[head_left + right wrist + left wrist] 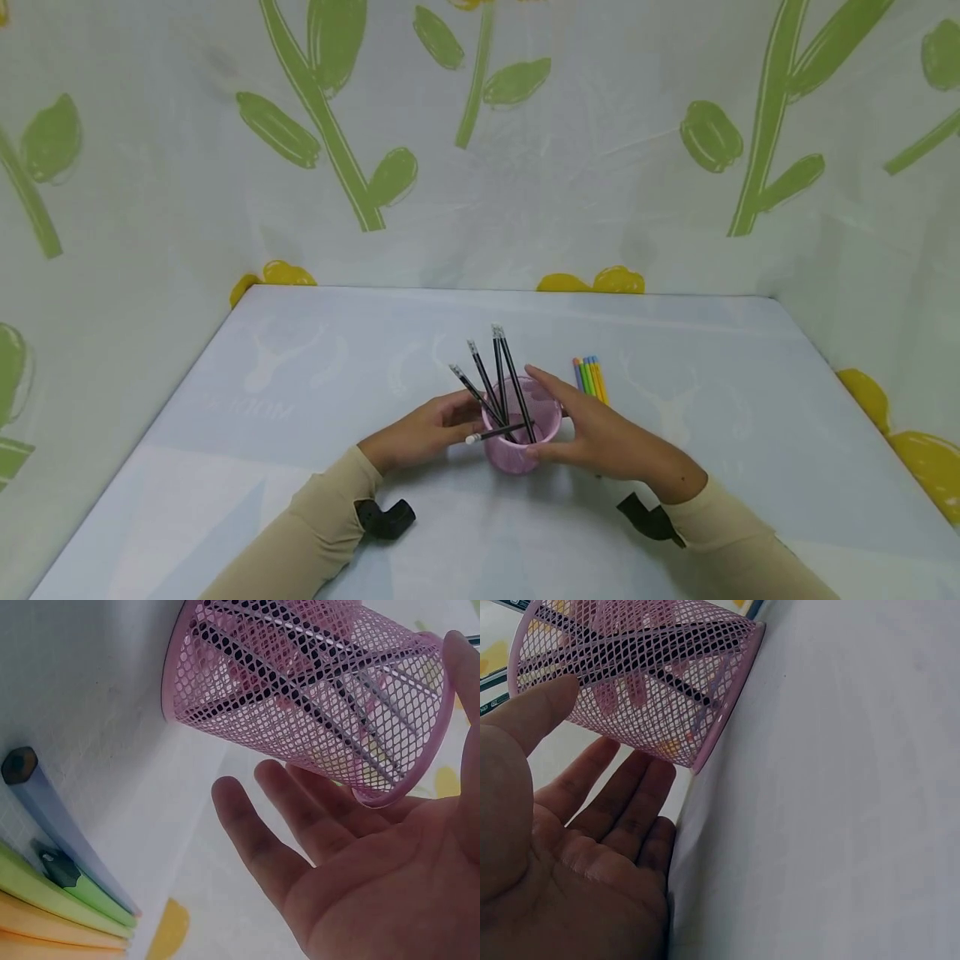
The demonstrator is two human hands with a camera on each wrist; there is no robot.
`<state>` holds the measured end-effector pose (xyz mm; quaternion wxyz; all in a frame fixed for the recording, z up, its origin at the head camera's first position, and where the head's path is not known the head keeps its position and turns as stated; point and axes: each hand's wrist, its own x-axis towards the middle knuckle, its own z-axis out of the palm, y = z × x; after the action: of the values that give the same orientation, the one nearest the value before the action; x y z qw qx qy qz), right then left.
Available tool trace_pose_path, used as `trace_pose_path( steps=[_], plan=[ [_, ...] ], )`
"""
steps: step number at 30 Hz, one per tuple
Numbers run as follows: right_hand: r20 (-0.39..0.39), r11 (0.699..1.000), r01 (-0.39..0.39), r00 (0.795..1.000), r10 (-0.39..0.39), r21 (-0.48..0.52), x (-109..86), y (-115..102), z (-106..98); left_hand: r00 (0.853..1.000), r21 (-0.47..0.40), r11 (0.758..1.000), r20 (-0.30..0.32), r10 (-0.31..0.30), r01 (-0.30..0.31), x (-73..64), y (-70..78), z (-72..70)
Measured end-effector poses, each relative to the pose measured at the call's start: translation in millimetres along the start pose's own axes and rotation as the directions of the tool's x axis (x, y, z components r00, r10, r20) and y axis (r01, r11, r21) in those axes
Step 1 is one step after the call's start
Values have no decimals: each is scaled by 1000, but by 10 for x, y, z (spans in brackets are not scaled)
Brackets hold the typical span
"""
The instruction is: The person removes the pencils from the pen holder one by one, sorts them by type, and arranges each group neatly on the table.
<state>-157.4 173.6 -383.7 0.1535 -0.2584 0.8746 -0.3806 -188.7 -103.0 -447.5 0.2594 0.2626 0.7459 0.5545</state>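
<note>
A pink mesh pencil cup [513, 462] stands upright on the table between the two hands. Several black pencils [512, 367] lean inside it, eraser ends up; one lies low over the near-left rim. At the cup's left is my left hand [423, 429], fingers loosely spread; in the left wrist view its thumb [551, 705] overlaps the mesh and the fingertips are close to the wall. My right hand [607, 437] spreads around the right side. Its thumb [463, 671] is at the rim in the right wrist view, while the other fingers extend beside the mesh.
Several coloured pencils [591, 379] lie side by side just behind the right hand. The white table [225, 467] is bordered by pale walls [570, 200] printed with green leaves and yellow shapes. A black strap piece [386, 519] sticks out at the left wrist.
</note>
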Motion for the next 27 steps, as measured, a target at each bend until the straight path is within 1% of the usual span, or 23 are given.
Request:
trace_pose_path(
  steps=[4, 9, 14, 17, 20, 23, 27],
  plan=[
    [-8, 1000, 1, 1000, -1, 17, 11, 1, 7, 1000, -3, 1000, 8, 9, -9, -5, 0, -10],
    [-15, 1000, -9, 1000, 9, 22, 14, -1, 5, 998, -7, 999, 23, 54, -53, -3, -8, -29],
    [-33, 999, -20, 999, 22, 49, 18, 4, 6, 997, -11, 997, 25, 74, -74, -2, -4, -40],
    [-33, 997, -42, 998, 44, 68, 14, 2, 16, 997, -7, 997, 35, 74, -74, -4, -11, -35],
    [-39, 997, -44, 998, 46, 67, 10, -8, 19, 996, 0, 997, 39, 76, -76, -5, -11, -31],
    [-54, 998, -48, 997, 50, 43, 7, -16, 28, 997, 5, 998, 34, 68, -69, -7, 2, -28],
    [-53, 997, -68, 996, 70, 44, 9, -15, 54, 998, 4, 998, 23, 57, -57, -7, -2, -15]
  ],
)
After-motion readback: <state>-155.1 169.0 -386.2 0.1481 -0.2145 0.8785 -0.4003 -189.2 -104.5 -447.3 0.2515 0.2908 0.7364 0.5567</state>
